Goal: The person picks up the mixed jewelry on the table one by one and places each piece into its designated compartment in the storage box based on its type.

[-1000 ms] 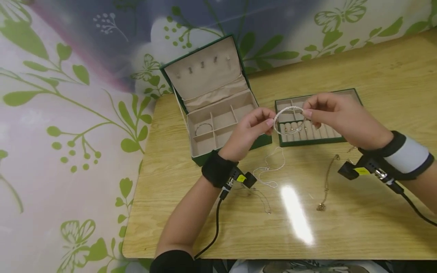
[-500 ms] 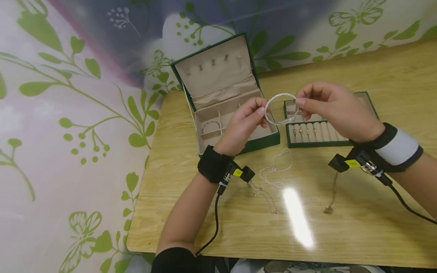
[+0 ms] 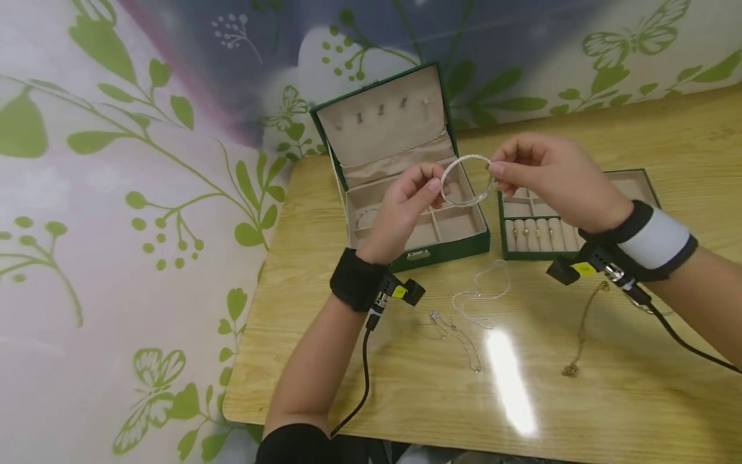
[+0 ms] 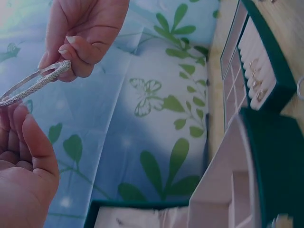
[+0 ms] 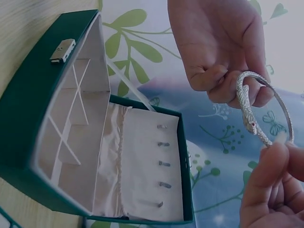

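Note:
A silver bangle (image 3: 467,156) is held up between both hands, overlapping the right part of the jewelry box (image 3: 449,250) in the head view. My left hand (image 3: 400,206) pinches its left side between thumb and fingers. On the opposite side, my right hand (image 3: 559,180) pinches it with thumb and fingertips. The right wrist view shows the bangle (image 5: 246,102) shaped like a scaly snake, its head with a small red eye lying across the band. Green outside and beige inside, the box stands with its lid raised; another thin bangle (image 3: 366,217) lies in a left compartment, partly hidden.
Right of the box lies a green tray (image 3: 539,256) with several gold rings (image 3: 526,232) in its ring rolls, partly behind my right hand. On the wooden table are a white necklace (image 3: 481,295), a fine chain (image 3: 467,341) and a gold chain (image 3: 581,332). A patterned wall stands behind.
Both hands have moved left and slightly up with the bangle, from the gap between box and tray to in front of the box. The head view has shifted, and both grips stay.

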Motion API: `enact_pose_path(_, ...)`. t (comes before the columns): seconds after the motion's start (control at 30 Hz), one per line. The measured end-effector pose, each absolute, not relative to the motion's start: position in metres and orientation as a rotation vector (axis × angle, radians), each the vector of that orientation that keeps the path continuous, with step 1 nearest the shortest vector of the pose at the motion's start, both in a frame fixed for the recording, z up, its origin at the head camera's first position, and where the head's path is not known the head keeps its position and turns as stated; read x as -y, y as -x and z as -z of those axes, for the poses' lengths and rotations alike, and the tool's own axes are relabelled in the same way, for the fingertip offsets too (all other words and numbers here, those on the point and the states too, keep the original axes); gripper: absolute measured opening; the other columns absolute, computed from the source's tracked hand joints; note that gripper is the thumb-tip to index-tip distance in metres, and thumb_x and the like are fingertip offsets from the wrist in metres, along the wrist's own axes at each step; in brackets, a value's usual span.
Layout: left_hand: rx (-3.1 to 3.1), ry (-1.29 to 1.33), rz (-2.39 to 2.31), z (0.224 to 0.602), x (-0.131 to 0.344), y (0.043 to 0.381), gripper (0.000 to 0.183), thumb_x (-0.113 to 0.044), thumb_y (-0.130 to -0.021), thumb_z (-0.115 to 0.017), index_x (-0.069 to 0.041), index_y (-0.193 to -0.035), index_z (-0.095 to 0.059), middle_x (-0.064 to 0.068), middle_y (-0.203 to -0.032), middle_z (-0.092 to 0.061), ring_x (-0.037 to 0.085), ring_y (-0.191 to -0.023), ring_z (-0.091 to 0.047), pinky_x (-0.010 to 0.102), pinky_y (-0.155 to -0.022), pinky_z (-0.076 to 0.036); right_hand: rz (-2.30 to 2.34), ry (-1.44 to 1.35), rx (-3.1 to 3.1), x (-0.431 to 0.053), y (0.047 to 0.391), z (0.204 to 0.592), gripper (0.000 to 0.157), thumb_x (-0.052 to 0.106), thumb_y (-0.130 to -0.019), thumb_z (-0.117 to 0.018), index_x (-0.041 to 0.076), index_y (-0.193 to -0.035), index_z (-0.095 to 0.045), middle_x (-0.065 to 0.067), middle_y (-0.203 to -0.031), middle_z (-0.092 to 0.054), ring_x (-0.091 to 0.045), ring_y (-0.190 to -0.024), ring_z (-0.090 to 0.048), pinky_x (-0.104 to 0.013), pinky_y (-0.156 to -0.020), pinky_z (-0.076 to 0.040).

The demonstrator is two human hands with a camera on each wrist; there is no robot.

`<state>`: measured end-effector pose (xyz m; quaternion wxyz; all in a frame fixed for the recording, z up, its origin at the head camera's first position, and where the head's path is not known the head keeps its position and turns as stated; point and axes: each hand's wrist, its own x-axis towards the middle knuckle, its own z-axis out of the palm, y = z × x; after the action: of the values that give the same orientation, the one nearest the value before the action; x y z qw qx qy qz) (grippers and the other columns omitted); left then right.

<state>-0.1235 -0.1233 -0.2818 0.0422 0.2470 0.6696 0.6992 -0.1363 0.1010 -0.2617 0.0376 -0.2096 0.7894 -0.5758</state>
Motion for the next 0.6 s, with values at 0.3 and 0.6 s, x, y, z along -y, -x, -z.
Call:
enact_pose_path(0.3, -2.388, -0.577, -2.115, 0.293, 0.164, 0.128, 0.026, -0.003, -0.100, -0.041, 0.010, -0.121, -0.048, 0.025, -0.115, -0.052, 0.031, -0.106, -0.052, 0.034, -0.090, -0.045, 1.606, 0.750, -2.569, -0.080, 0.169, 0.249, 0.024, 0.028, -0.096, -0.056, 0.006, -0.102, -0.061, -0.007, -0.083, -0.060, -0.017, -0.076, -0.057, -0.021, -0.069, -0.045)
enact_pose_path(0.6, -2.761, 0.203, -1.902, 0.336, 0.207, 0.125, 0.044, -0.014, -0.100, -0.046, 0.001, -0.139, -0.033, 0.018, -0.134, -0.039, 0.025, -0.123, -0.041, 0.035, -0.101, -0.038, 1.360, 0.827, -2.736, -0.054, 0.223, 0.260, 0.021, 0.021, -0.097, -0.054, 0.001, -0.101, -0.061, -0.010, -0.084, -0.060, -0.012, -0.066, -0.055, -0.021, -0.056, -0.040)
